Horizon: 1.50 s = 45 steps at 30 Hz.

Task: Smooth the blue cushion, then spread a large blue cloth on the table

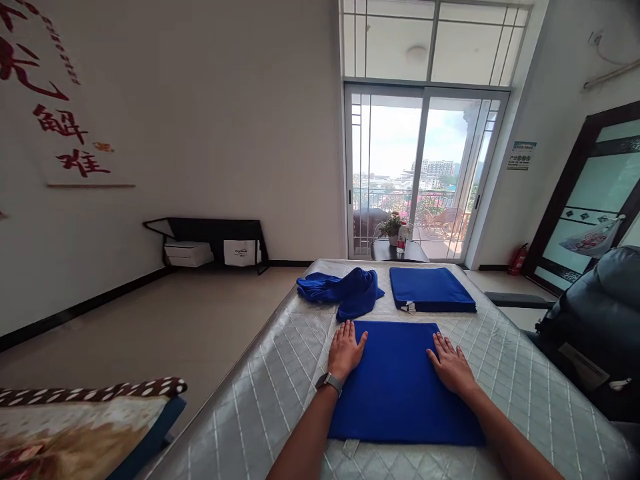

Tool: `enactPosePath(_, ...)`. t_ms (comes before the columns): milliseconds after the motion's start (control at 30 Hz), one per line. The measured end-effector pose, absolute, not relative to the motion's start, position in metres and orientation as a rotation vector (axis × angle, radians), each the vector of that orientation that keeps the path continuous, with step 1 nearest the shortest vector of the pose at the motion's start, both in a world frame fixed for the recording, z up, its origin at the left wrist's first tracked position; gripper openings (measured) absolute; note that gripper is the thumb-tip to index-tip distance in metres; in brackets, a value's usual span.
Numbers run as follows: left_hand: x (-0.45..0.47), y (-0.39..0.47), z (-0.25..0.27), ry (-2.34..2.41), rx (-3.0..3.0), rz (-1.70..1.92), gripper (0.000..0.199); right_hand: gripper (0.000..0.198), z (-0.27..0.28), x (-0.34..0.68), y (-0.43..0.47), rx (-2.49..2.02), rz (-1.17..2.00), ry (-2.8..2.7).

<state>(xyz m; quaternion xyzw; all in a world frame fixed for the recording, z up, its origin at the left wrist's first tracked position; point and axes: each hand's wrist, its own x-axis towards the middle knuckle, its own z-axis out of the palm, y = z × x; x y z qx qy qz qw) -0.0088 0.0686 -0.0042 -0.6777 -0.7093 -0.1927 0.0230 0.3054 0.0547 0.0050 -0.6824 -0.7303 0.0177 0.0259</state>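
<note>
A flat blue cloth piece [400, 387], squared off like a folded cover, lies in front of me on a quilted silver-white mattress [280, 373]. My left hand [346, 348] rests on its left edge near the far corner, fingers stretched out; a watch is on that wrist. On the opposite edge lies my right hand [453, 361], flat with its fingers spread. Beyond them sits a neat stack of blue cloth pieces [431, 288] with white tags at its near edge. To its left is a crumpled blue cloth [345, 291].
A dark chair [595, 320] stands close to the mattress's right side. At lower left is a patterned cushion or bedding [90, 427]. Past the mattress, a small table [415, 252] holds a plant and a bottle [401, 240] before the sliding glass doors. A black rack [215, 233] lines the wall.
</note>
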Motion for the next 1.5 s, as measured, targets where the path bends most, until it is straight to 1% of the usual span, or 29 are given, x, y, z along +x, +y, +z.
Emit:
enactPosePath(267,-0.007,0.071,-0.004,-2.193,-2.105,-0.501,0.079,0.07,0.004,0.307,0.053,-2.057,0.105,-2.238)
enactPosePath(467,-0.011,0.067,-0.004,-2.19,-1.979,-0.467,0.072,0.07,0.007,0.309,0.052,-2.05,0.124,-2.23)
enactPosePath(600,-0.001,0.06,0.004,-2.14,-1.964,-0.434,0.07,0.07,0.009,0.31,0.051,-2.034,0.168,-2.196)
enactPosePath(700,0.037,0.051,0.011,-2.003,-2.192,-0.403,0.069,0.069,0.009,0.311,0.05,-2.007,0.205,-2.171)
enactPosePath(867,0.141,0.037,0.009,-1.563,-2.632,-0.417,0.064,0.066,0.007,0.314,0.049,-1.993,0.195,-2.174)
enactPosePath(933,0.173,0.037,0.008,-1.525,-2.675,-0.439,0.064,0.062,0.005,0.316,0.048,-1.98,0.178,-2.207)
enactPosePath(1033,0.193,0.042,0.008,-1.618,-2.656,-0.479,0.068,0.06,0.004,0.317,0.048,-1.975,0.165,-2.235)
enactPosePath(1133,0.184,0.044,0.008,-1.68,-2.639,-0.461,0.068,0.062,0.005,0.316,0.049,-1.978,0.164,-2.221)
enactPosePath(1233,0.155,0.04,0.008,-1.742,-2.598,-0.369,0.066,0.066,0.007,0.314,0.05,-1.988,0.174,-2.19)
enactPosePath(1500,0.03,0.02,0.005,-2.052,-2.318,-0.277,0.076,0.068,0.005,0.314,0.051,-1.994,0.137,-2.182)
